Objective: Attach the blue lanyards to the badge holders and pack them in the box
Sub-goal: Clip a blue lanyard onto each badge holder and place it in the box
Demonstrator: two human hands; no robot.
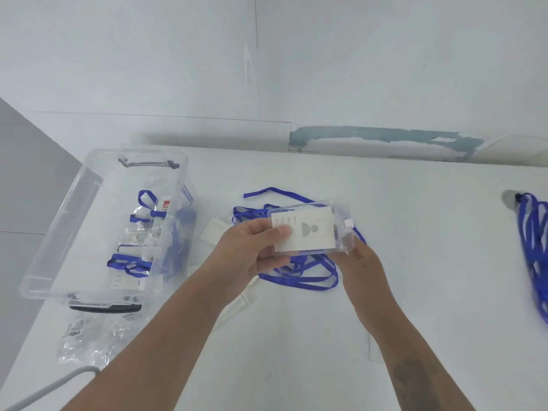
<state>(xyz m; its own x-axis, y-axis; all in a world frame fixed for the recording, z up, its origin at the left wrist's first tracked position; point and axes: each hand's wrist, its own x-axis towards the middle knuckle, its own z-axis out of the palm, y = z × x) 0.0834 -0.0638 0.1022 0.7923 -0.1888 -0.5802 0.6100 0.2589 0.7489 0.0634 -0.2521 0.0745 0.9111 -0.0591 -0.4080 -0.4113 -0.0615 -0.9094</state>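
Observation:
A clear badge holder (pixel 311 229) with a white card inside is held above the table at the centre. My left hand (pixel 255 247) grips its left end, thumb on top. My right hand (pixel 360 259) holds its right end by the clip from underneath. Under the holder lies a loose blue lanyard (pixel 299 277) in loops on the table. At the left stands the clear plastic box (pixel 59 232), holding several badge holders with blue lanyards attached. A bundle of blue lanyards (pixel 533 256) lies at the right edge.
Spare badge holders (pixel 212 232) lie on the white table between the box and my left hand. Crumpled clear packaging (pixel 86 339) sits in front of the box, near the table's left edge. A wall rises behind the table.

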